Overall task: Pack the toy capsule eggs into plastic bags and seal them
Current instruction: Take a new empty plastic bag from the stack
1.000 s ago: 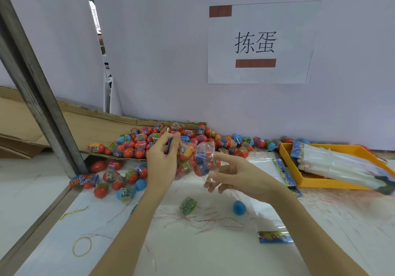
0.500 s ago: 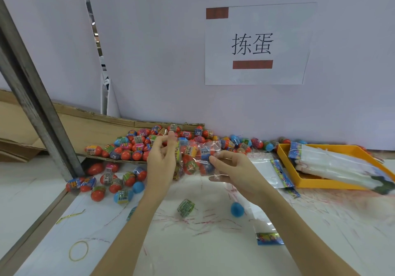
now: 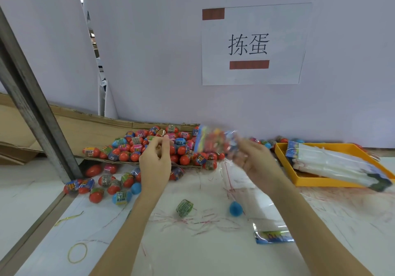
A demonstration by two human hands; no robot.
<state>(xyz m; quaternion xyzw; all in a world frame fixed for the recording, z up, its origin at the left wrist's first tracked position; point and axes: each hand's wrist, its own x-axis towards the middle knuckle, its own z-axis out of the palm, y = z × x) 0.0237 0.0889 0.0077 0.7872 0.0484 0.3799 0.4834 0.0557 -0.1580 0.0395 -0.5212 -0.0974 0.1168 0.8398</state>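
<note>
Half a second before, both hands had held the filled bag [image 3: 213, 142]; now only the right hand [image 3: 254, 160] gripped it (badly blurred), raised above the egg pile [image 3: 154, 147]. Its long axis ran roughly level, left to right. The left hand [image 3: 157, 162] had let go, fingertips pinched together, seemingly empty.

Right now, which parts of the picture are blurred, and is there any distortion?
Head view: the filled bag and the right hand are smeared by motion; the left hand and the egg pile stay sharp; the wide lens bends the metal post.
</note>
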